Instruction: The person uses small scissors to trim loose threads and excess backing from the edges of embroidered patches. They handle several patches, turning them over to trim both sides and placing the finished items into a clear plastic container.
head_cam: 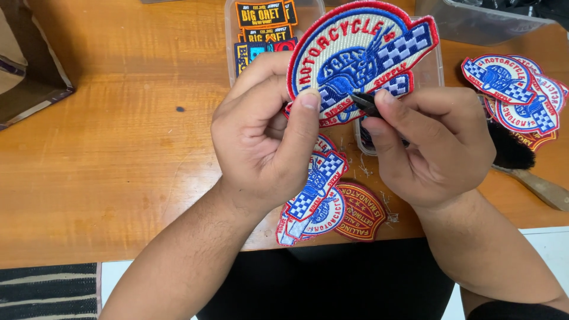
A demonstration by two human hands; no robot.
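Snips (364, 104) sit mostly hidden in right hand (435, 145), touching patch (361, 56).

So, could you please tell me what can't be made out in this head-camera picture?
- Small black tool: mostly hidden inside the right hand; only its tip shows against the round embroidered patch.
- Patches on the table below: partly covered by the left hand.
- Clear plastic box: cut off by the top edge.
- Brush: handle runs off the right edge.
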